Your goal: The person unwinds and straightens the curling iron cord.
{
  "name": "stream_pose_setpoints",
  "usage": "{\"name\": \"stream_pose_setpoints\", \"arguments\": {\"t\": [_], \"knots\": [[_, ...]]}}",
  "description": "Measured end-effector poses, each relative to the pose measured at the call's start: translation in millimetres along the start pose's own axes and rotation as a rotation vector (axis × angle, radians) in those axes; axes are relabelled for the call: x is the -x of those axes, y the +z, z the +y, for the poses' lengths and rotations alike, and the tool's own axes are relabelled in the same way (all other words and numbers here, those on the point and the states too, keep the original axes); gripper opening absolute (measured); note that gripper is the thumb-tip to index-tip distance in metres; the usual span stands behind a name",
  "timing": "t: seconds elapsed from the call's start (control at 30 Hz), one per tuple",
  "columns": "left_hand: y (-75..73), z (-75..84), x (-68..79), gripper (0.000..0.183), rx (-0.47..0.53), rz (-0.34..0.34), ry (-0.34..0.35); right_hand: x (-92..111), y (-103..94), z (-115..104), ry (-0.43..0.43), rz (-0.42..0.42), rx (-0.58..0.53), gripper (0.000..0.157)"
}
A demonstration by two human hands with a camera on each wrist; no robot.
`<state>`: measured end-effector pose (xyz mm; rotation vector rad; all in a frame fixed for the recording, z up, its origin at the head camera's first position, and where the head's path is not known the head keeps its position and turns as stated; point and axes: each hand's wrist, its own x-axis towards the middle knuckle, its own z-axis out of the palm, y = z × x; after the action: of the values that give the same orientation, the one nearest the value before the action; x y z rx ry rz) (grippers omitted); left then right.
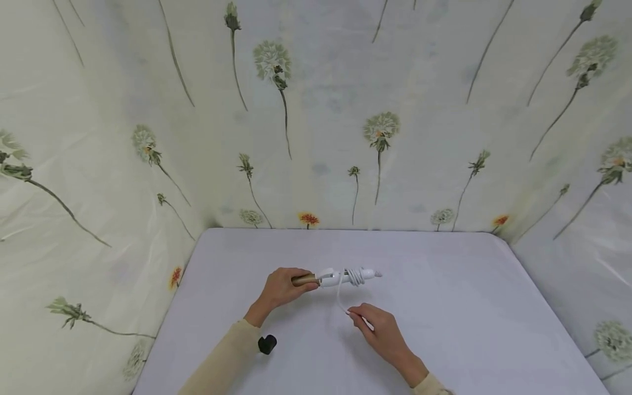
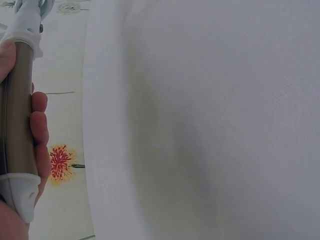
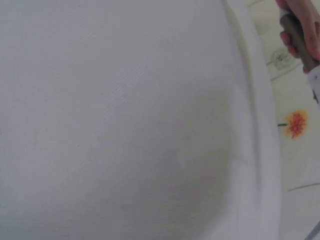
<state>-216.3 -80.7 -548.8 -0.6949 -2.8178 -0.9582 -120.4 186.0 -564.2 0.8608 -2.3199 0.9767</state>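
A white curling iron point(image 1: 332, 277) with a brown barrel point(image 2: 21, 110) is held up over the table, lying roughly level. My left hand point(image 1: 282, 288) grips it round the barrel, fingers on one side and thumb on the other. The white cord point(image 1: 354, 277) is wound in several loops about the handle, and a loose length runs down from there. My right hand point(image 1: 384, 332) pinches that loose length between thumb and fingertips, below and to the right of the iron. In the right wrist view the barrel and left hand point(image 3: 306, 30) show at the upper right corner.
A small black object point(image 1: 267, 344) lies on the white-covered table point(image 1: 444, 307), beside my left forearm. Curtains point(image 1: 326, 109) printed with dandelions stand along the table's back and sides.
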Motion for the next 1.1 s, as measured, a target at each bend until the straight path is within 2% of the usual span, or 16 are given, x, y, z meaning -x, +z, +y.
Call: {"name": "stream_pose_setpoints", "arguments": {"t": [0.17, 0.47, 0.7, 0.93, 1.1], "knots": [[-1.7, 0.7, 0.0, 0.044, 0.003, -0.001, 0.013, -6.7, -6.3, -6.1, -0.049, 0.004, -0.005, 0.017], [-3.0, -2.2, -3.1, 0.044, 0.007, 0.011, 0.039, -21.9, -16.7, -7.9, -0.139, 0.069, 0.000, 0.024], [0.2, -2.2, -0.7, 0.046, 0.009, -0.025, 0.011, -28.2, -23.8, -5.4, -0.152, 0.092, 0.017, 0.027], [3.4, -0.8, 4.0, 0.045, 0.031, -0.020, 0.028, -33.9, -29.1, -1.7, -0.167, 0.108, 0.050, 0.028], [5.0, -1.0, 5.3, 0.046, 0.040, -0.042, 0.023, -37.9, -33.2, 1.0, -0.172, 0.115, 0.062, 0.025]]}}
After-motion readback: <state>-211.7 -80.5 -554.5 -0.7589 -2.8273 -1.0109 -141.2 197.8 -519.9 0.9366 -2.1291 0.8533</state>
